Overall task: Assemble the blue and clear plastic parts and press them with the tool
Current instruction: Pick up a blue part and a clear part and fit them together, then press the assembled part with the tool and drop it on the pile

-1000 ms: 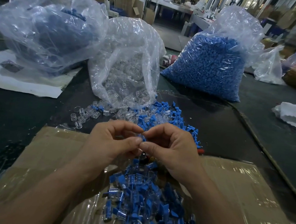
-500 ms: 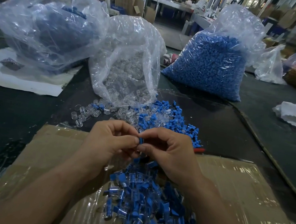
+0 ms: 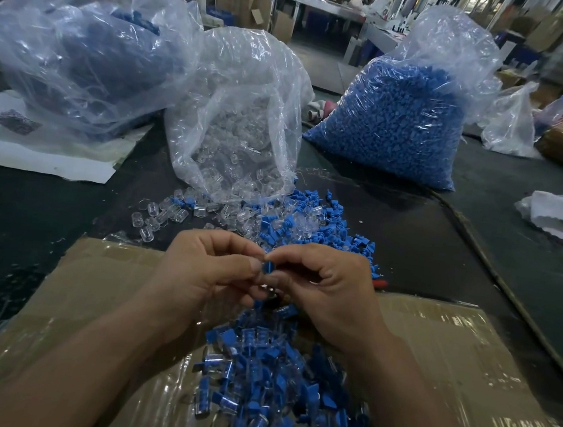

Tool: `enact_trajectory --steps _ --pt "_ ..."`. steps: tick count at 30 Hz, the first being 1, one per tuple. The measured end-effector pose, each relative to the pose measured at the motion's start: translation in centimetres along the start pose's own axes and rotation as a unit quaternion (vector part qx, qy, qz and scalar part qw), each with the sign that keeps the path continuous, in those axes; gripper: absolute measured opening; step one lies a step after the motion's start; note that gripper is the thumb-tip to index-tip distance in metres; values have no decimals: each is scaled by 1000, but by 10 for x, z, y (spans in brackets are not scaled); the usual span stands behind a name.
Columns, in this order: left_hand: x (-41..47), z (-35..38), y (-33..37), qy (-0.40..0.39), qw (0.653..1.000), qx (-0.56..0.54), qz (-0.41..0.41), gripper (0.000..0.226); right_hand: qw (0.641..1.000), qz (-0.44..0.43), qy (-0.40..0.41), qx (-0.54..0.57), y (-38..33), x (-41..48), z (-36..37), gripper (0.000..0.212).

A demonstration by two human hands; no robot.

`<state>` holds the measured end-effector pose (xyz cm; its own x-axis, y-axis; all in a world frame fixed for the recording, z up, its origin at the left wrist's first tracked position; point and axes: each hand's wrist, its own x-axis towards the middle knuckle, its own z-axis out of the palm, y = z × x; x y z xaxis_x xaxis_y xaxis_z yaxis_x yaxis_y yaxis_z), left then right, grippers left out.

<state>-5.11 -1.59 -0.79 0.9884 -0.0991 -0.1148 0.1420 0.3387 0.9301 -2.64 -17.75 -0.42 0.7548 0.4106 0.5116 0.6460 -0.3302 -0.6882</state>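
Since 0.5 s ago the 2 hands have scarcely shifted, but the blue part (image 3: 269,267) now shows more plainly between the thumbs. I judge it is being seated in its clear mate, which is hidden, so pressing is not yet done.

The left hand (image 3: 205,275) and right hand (image 3: 327,290) each close their grip in a pinch on that part from opposite sides, above the far edge of the cardboard (image 3: 93,298).

Counted:
- 1 part in hand.
- 3 big bags on the table (image 3: 33,206): 1 clear-parts bag (image 3: 245,113) and 2 blue, the left bag (image 3: 82,56) and right bag (image 3: 395,121).
- The loose parts (image 3: 272,219) and joined pieces (image 3: 274,384) are too many to count.

I cannot pick out the tool.
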Motion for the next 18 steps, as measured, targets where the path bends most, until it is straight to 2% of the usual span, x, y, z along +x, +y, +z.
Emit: enact_trajectory --steps 9,13,16,18 --pt "1 -1 -1 4 1000 20 -16 8 1000 -2 -25 -3 -2 0 0 22" --pt "1 -3 -1 16 1000 -1 -13 7 995 95 -25 5 -2 2 -11 22" --pt "2 -4 0 27 999 -12 -13 7 987 157 3 -35 5 6 -30 22" --pt "2 -3 -1 29 999 -19 -12 7 977 205 -7 -62 11 7 -42 22"
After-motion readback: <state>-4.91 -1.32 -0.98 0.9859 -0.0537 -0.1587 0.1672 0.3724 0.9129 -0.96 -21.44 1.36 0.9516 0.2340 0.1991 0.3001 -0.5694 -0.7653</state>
